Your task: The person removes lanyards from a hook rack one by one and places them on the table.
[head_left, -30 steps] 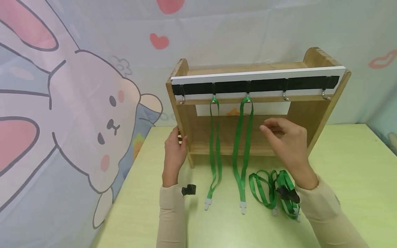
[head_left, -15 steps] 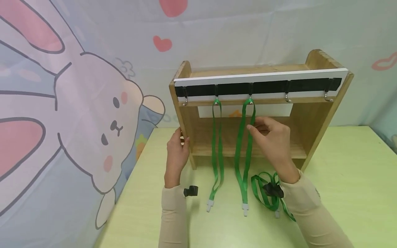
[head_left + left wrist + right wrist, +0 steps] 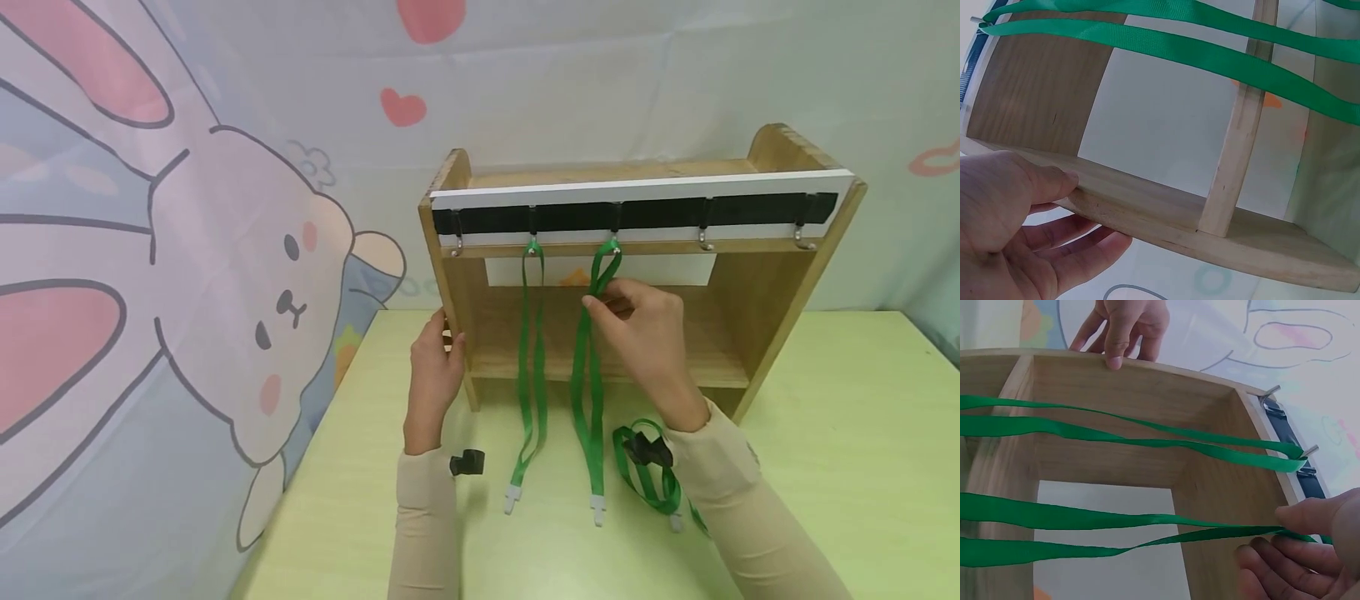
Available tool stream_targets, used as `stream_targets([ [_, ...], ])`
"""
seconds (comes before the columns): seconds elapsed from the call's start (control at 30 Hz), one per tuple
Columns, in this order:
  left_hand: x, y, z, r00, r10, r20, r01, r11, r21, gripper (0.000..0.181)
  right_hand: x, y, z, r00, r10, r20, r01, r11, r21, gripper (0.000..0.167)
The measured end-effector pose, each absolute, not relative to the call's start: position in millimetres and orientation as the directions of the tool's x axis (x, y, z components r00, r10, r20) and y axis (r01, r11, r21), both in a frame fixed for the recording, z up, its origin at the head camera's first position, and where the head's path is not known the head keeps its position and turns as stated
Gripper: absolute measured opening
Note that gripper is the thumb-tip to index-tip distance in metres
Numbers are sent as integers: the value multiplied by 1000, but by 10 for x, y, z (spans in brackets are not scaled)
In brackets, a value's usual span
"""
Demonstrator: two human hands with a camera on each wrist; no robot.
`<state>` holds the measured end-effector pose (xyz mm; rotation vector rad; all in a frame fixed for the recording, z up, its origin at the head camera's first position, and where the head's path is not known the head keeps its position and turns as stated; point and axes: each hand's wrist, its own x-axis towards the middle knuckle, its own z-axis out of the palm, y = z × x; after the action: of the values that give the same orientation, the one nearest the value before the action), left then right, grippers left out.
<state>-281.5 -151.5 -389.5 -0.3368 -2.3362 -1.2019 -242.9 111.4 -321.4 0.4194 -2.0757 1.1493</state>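
My left hand holds the left side panel of a wooden shelf; in the left wrist view the thumb lies on the panel's edge, with the fingers on its outer side. A green lanyard with a pale clip hangs from the middle hook. Just below that hook, my right hand pinches both its straps together between thumb and fingers, as the right wrist view shows. Another green lanyard hangs loose from the second hook from the left.
Bare metal hooks stick out from the black strip at the right, and one at the far left. More green lanyards lie coiled on the pale table, partly hidden by the right sleeve. A printed cloth hangs behind.
My right hand has moved left from beside the middle lanyard and taken hold of its straps, drawing them together. The left hand has stayed on the shelf's side.
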Motion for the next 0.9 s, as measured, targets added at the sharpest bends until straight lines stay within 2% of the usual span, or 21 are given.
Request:
stream_targets([
  [0.47, -2791, -1486, -3908, -847, -7, 532, 429, 583, 690, 40, -2344, 1192, -3165, -612, 111, 783, -603, 574, -553, 7],
  [0.9, -2805, -1488, -3892, -837, 4, 547, 441, 597, 670, 41, -2217, 1250, -3221, -647, 97, 756, -593, 559, -580, 5],
])
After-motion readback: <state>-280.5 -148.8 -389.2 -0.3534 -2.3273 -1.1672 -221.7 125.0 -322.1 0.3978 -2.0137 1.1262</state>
